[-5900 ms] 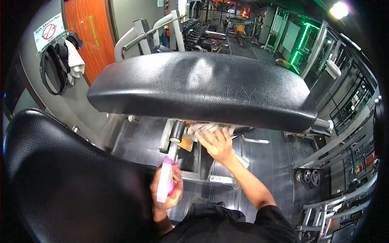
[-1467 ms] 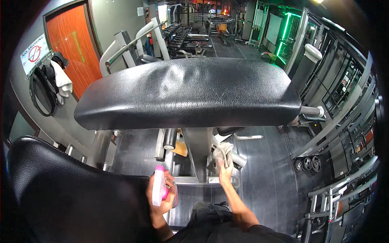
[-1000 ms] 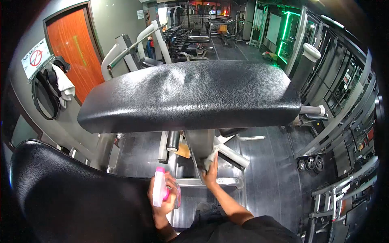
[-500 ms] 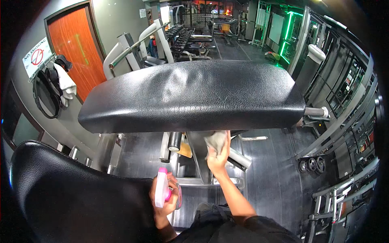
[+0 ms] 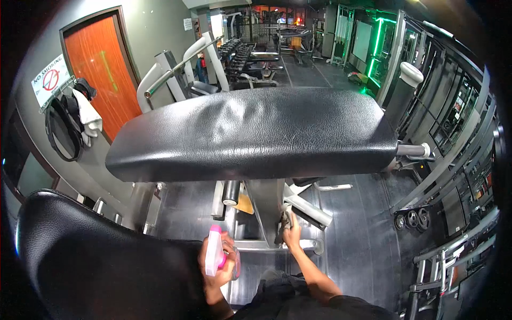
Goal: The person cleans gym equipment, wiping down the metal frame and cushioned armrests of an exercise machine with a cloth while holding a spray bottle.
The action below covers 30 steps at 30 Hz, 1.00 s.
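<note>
My left hand is wrapped round a spray bottle with a white and pink head, held low beside the black seat. In my right hand is a greyish cloth, pressed against the side of the grey metal post. That post stands beneath a wide black padded cushion with a creased, shiny top. Part of the cloth is hidden by my fingers.
A black padded seat fills the lower left. White metal tubes stick out beside the post. Weight plates sit on the right, near a metal frame. Bags and a towel hang on the left wall by a wooden door.
My right hand has moved down the post with the cloth, from just under the cushion to lower on the post. My left hand still holds the spray bottle; the view has shifted slightly.
</note>
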Available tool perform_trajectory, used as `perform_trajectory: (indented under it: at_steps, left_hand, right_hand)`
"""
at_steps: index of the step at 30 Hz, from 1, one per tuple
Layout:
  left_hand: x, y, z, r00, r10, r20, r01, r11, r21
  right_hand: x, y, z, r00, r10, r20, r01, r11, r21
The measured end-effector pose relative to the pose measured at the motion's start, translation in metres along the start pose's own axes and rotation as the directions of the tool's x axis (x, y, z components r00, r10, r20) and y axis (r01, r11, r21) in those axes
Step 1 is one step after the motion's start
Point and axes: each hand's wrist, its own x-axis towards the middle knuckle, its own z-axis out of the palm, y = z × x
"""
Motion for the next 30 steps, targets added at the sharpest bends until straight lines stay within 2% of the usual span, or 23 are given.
perform_trajectory:
  at_steps: [2,3,4,6,8,9,10,12,13,15,17,18,19,20,22,24,26,28,29,30]
  left_hand:
    - [-0.002,-0.001,-0.001,1.000,-0.031,-0.005,0.031,0.999,-0.026]
    - [0.000,-0.002,-0.001,1.000,-0.028,-0.009,0.028,0.999,-0.028]
    - [0.000,-0.003,0.000,1.000,-0.017,-0.007,0.017,1.000,0.006]
    - [-0.001,-0.005,-0.002,1.000,-0.003,0.000,0.003,0.997,0.079]
    - [-0.002,0.001,-0.001,1.000,-0.014,-0.010,0.015,0.999,0.034]
    - [-0.001,0.003,0.000,1.000,-0.016,-0.017,0.016,1.000,-0.013]
    - [0.000,0.003,-0.001,1.000,-0.013,-0.016,0.013,1.000,-0.013]
    - [0.001,0.002,0.001,1.000,0.015,0.000,-0.015,0.996,-0.091]
    - [0.000,0.003,0.002,1.000,0.012,-0.008,-0.013,0.995,-0.095]
    - [-0.001,0.006,0.001,0.996,-0.082,-0.023,0.081,0.995,-0.053]
    - [-0.007,-0.004,0.000,0.996,-0.087,-0.036,0.084,0.993,-0.078]
    - [-0.006,-0.005,0.000,0.995,-0.092,-0.047,0.087,0.991,-0.106]
    - [-0.004,-0.005,0.001,0.995,-0.082,-0.047,0.077,0.991,-0.110]
    - [-0.003,-0.003,0.000,0.998,-0.045,-0.034,0.042,0.995,-0.087]
    - [-0.003,-0.002,0.000,1.000,-0.013,-0.025,0.011,0.998,-0.064]
    - [-0.005,-0.004,-0.001,0.998,-0.049,-0.044,0.044,0.994,-0.096]
    - [-0.007,-0.001,-0.001,0.997,-0.071,-0.044,0.066,0.993,-0.095]
    - [-0.007,0.001,-0.001,0.995,-0.091,-0.040,0.087,0.992,-0.096]
    - [-0.006,0.002,-0.001,0.997,-0.078,-0.021,0.075,0.989,-0.130]
    - [-0.007,0.003,-0.001,0.998,-0.065,-0.003,0.064,0.984,-0.166]
  right_hand:
    - [0.022,-0.036,0.001,0.987,0.055,-0.148,-0.039,0.993,0.109]
    - [0.034,-0.085,-0.007,0.980,0.043,-0.195,-0.002,0.978,0.206]
    - [0.045,-0.096,-0.006,0.984,0.053,-0.172,0.004,0.948,0.317]
    - [0.061,-0.136,-0.010,0.943,-0.249,-0.220,0.296,0.931,0.213]
    - [0.063,-0.187,-0.019,0.879,-0.443,-0.178,0.454,0.891,0.024]
    - [0.058,-0.178,-0.003,0.909,-0.330,-0.255,0.383,0.902,0.200]
    - [0.057,-0.169,0.000,0.908,-0.331,-0.258,0.385,0.901,0.200]
    - [0.056,-0.149,0.001,0.739,-0.633,-0.231,0.615,0.773,-0.154]
    - [0.048,-0.133,0.003,0.742,-0.640,-0.201,0.619,0.769,-0.161]
    - [0.029,-0.093,0.007,0.785,-0.591,-0.185,0.578,0.806,-0.123]
    - [0.015,-0.067,0.005,0.818,-0.546,-0.183,0.539,0.838,-0.088]
    - [0.013,-0.070,-0.002,0.921,-0.355,-0.158,0.355,0.934,-0.027]
    - [0.016,-0.074,-0.005,0.981,-0.152,-0.119,0.157,0.987,0.029]
    - [0.021,-0.077,-0.008,0.990,-0.096,-0.107,0.120,0.961,0.247]
    - [0.035,-0.093,-0.006,0.968,-0.019,-0.249,0.120,0.910,0.397]
    - [0.044,-0.121,-0.009,0.971,-0.046,-0.236,0.133,0.921,0.366]
    - [0.050,-0.137,-0.001,0.872,-0.417,-0.255,0.453,0.886,0.099]
    - [0.056,-0.146,0.009,0.830,-0.547,-0.112,0.510,0.824,-0.246]
    - [0.060,-0.149,0.009,0.779,-0.577,-0.244,0.588,0.808,-0.032]
    - [0.059,-0.138,0.011,0.780,-0.577,-0.243,0.588,0.808,-0.033]
